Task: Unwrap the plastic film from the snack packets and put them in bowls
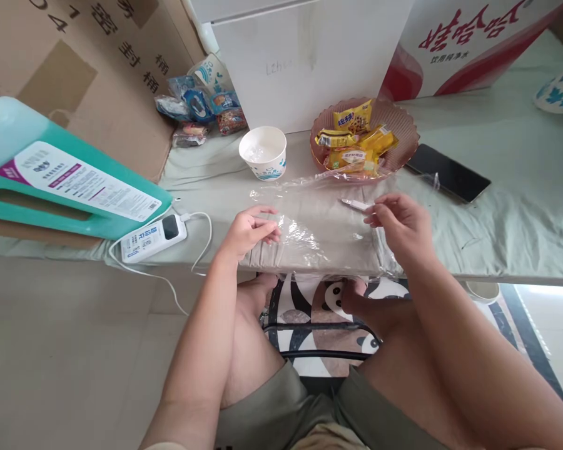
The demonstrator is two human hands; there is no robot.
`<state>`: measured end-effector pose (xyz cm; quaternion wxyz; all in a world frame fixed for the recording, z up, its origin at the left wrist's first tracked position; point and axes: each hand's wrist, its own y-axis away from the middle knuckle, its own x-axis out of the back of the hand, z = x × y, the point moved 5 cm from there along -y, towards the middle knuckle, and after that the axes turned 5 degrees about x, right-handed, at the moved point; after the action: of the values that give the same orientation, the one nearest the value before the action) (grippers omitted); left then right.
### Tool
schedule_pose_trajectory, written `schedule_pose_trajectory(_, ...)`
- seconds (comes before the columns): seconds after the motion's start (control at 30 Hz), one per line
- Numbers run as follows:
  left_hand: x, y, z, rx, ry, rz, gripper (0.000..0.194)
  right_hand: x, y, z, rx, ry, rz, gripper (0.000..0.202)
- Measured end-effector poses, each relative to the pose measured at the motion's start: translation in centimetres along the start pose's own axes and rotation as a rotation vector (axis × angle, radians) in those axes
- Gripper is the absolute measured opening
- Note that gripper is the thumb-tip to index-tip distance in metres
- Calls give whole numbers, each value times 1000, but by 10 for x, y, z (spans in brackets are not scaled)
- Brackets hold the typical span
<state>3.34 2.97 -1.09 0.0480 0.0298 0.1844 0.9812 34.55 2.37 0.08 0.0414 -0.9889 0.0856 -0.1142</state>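
A sheet of clear plastic film [304, 234] lies crumpled across the cloth-covered surface between my hands. My right hand [401, 226] pinches a small white knife [355, 204] whose slim tip points left over the film. At the film's left edge is my left hand [253, 232], fingers loosely bent and apart, with nothing visible in them. Beyond the film stands a pink ribbed bowl [319, 119] holding several yellow snack packets [354, 140]. A white paper cup [268, 169] with a blue print stands to its left, with some clear plastic inside.
A black phone [450, 173] lies right of the bowl. On the left are a green liquid jug [75, 169], a white power bank [154, 239] with a cable, and a cardboard box [112, 100]. Small packets [199, 103] and a white box [304, 69] stand behind.
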Motion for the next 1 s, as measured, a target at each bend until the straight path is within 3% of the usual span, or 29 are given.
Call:
schedule_pose_trajectory(0.2, 6, 2, 2, -105, 13, 142, 36, -4, 3, 12, 7, 147, -119, 14)
schedule_pose_trajectory(0.33, 5, 2, 2, -151, 31, 86, 38, 2, 2, 10, 135, 42, 43, 8)
schedule_pose_trajectory(0.5, 12, -1, 0, -234, 68, 181, 27, 8, 1, 7, 158, -69, 166, 5)
schedule_pose_trajectory(0.57, 12, 0, 0, -213, 90, 168, 31, 9, 2, 7, 137, -93, 184, 9)
schedule_pose_trajectory(0.73, 2, 5, -2, -16, 67, -51, 40, 9, 4, 5, 91, -117, 199, 11)
schedule_pose_trajectory(0.9, 12, 6, 8, -127, 187, 71, 23, 12, 2, 8, 140, -171, 173, 14)
schedule_pose_trajectory(1.0, 18, 5, 10, -132, 262, 87, 12, 15, 0, 9, 137, -246, 150, 17)
